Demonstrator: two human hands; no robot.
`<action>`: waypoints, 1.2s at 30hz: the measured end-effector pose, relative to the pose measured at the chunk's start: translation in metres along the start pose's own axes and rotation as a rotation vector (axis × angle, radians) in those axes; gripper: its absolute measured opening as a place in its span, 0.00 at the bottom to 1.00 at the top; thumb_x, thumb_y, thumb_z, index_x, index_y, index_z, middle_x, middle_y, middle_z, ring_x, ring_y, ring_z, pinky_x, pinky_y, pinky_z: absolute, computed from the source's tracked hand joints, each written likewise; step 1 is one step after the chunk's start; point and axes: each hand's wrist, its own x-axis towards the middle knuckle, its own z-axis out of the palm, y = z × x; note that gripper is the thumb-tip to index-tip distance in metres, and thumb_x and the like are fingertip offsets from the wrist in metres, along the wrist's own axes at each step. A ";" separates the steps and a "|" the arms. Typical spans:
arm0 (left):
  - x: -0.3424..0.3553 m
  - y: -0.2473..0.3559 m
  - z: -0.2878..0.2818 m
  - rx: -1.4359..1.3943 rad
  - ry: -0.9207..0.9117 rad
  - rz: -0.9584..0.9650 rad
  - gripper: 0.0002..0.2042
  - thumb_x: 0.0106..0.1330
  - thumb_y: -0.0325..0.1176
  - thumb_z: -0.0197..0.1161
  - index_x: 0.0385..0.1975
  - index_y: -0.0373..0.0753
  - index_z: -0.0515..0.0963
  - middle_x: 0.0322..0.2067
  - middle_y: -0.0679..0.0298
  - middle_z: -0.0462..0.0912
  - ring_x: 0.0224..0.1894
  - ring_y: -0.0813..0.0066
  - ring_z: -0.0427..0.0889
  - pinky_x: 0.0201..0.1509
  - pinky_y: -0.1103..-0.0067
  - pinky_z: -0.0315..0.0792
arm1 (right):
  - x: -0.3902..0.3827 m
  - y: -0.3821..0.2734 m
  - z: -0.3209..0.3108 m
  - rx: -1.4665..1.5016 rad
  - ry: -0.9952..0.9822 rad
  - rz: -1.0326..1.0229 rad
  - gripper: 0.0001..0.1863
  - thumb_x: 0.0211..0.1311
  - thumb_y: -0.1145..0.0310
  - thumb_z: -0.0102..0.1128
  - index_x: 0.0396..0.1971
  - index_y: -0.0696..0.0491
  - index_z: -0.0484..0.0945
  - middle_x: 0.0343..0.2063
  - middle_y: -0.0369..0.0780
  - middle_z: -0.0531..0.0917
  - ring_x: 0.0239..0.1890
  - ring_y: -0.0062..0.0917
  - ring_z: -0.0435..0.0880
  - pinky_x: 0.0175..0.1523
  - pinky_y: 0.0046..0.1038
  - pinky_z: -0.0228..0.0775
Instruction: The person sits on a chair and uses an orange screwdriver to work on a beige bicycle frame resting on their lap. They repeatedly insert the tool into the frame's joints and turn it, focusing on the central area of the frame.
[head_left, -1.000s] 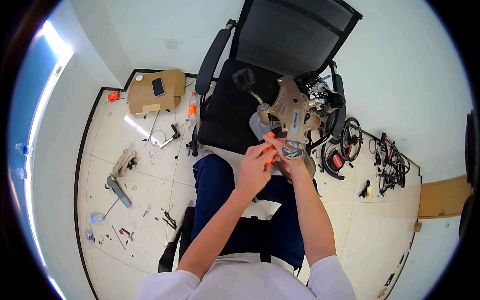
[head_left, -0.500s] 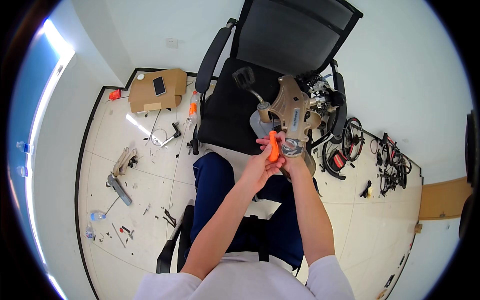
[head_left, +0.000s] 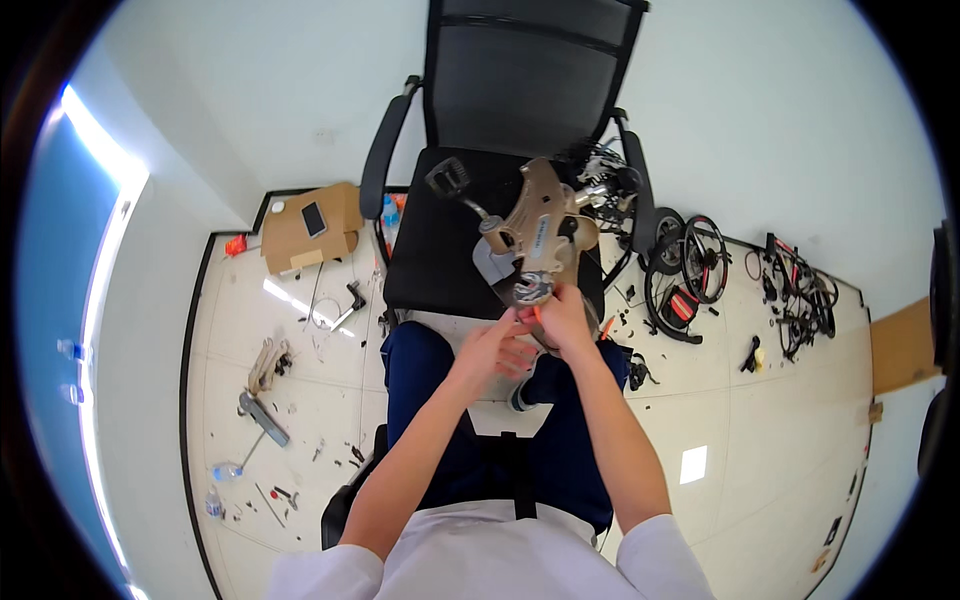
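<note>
**Both hands on a tan bike frame piece**

The left hand (head_left: 497,347) and right hand (head_left: 563,318) meet, fingers pinching a small orange tool (head_left: 538,314) under the tan bicycle frame piece (head_left: 540,230). The piece hangs above a black office chair (head_left: 450,240); bicycle wheels (head_left: 685,265) lie on the floor (head_left: 300,400).

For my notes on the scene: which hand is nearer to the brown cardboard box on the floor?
Left. The left hand is in front of the chair, on the side of the cardboard box; the right hand is further right, at the tan bicycle part.
</note>
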 end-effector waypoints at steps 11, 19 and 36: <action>0.019 -0.035 -0.115 1.438 0.529 0.721 0.09 0.58 0.36 0.62 0.34 0.41 0.83 0.41 0.60 0.83 0.53 0.61 0.77 0.55 0.64 0.69 | -0.015 -0.008 -0.106 -0.500 0.251 -0.295 0.14 0.60 0.68 0.52 0.39 0.63 0.77 0.26 0.56 0.80 0.32 0.50 0.81 0.39 0.41 0.71; 0.035 -0.040 -0.115 1.344 0.609 0.516 0.09 0.55 0.37 0.62 0.32 0.41 0.83 0.40 0.64 0.83 0.53 0.62 0.76 0.55 0.64 0.68 | -0.011 -0.004 -0.095 -0.430 0.195 -0.276 0.12 0.61 0.70 0.52 0.37 0.64 0.77 0.22 0.55 0.79 0.28 0.49 0.80 0.36 0.41 0.70; 0.036 -0.039 -0.119 1.330 0.639 0.579 0.08 0.55 0.35 0.61 0.28 0.40 0.84 0.35 0.62 0.85 0.45 0.58 0.79 0.50 0.65 0.73 | -0.003 -0.020 -0.065 -0.882 0.219 -0.381 0.12 0.61 0.72 0.51 0.33 0.67 0.75 0.27 0.57 0.80 0.35 0.50 0.82 0.39 0.41 0.75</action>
